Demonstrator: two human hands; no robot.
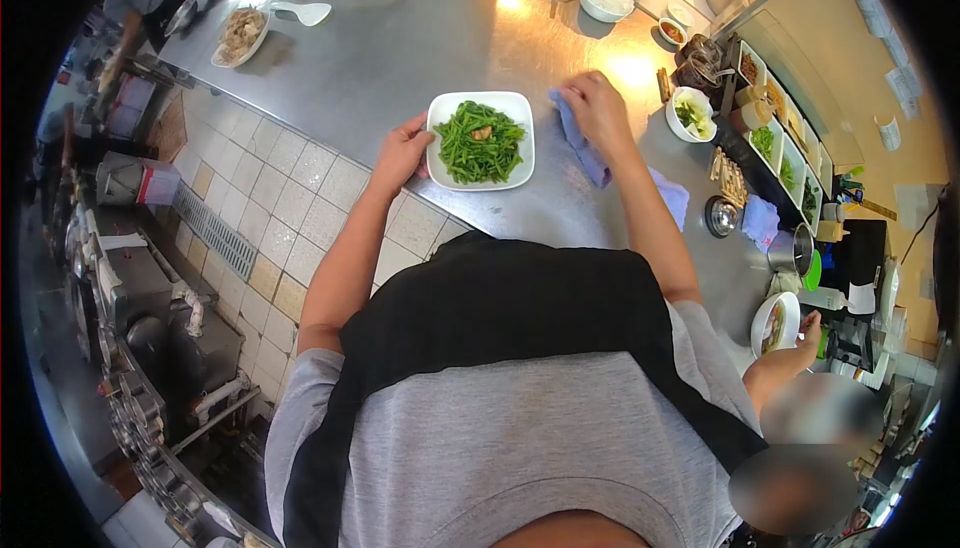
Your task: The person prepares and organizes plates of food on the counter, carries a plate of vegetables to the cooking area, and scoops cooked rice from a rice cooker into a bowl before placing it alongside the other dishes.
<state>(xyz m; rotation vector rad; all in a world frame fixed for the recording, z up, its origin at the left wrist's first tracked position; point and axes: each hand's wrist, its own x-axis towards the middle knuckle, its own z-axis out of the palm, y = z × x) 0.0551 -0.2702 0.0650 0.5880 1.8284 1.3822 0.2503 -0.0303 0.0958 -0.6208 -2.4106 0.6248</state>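
A square white dish [527, 163] of cooked green vegetables [480, 148] is level near the steel counter's front edge. My left hand [403, 153] grips its left rim, thumb on top, the other fingers partly hidden beneath. To the right of the dish, my right hand [597, 113] has its fingers curled on a bluish-purple cloth [578, 138], which hangs down below them onto the counter. The fingertips are partly hidden.
The steel counter [420, 38] bears a white rice scoop [303, 14], a dish of meat [240, 38], a rice bowl [606, 0] and a bowl of greens [690, 113]. Ingredient trays [765, 138] line the right. Another person's hand [800, 343] touches a soup bowl [775, 323].
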